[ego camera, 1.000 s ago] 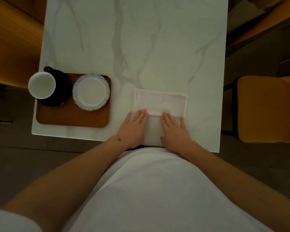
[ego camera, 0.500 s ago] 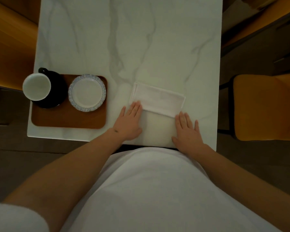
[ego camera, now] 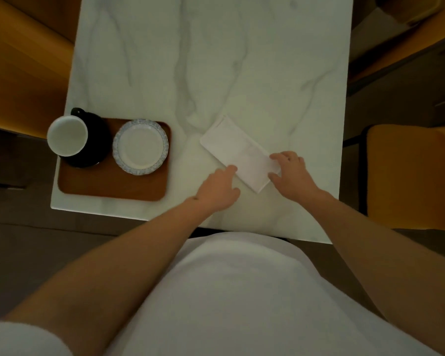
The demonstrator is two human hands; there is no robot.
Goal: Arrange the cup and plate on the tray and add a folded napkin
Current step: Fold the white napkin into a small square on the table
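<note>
- A pale marble surface (ego camera: 242,60) fills the head view, with orange seats to the left and right and a dark floor below its near edge.
- The tray (ego camera: 108,186) sits at the near-left corner of the surface. The cup (ego camera: 67,136), on a dark saucer (ego camera: 98,140), stands at the tray's far-left end, and the plate (ego camera: 140,147) stands just beside it to the right; both look already placed.
- The napkin (ego camera: 238,153) lies folded into a narrow strip on the bare surface, apart from the tray and to its right. Its long axis runs diagonally, from far-left to near-right.
- The right hand (ego camera: 290,176) is at the napkin's near-right end; its fingers (ego camera: 276,157) and thumb curl round that short end and appear to pinch it.
- The left hand (ego camera: 220,187) lies flat and relaxed, its fingers (ego camera: 230,169) straight and touching the napkin's near long edge about midway; it grips nothing.
- The tray's free area is its near half, in front of the cup and plate, well to the left of the napkin.
- My judgement: the napkin must travel leftward and turn so its long axis runs along the tray's near edge. The left hand is nearer the tray, but the right hand has the hold.
</note>
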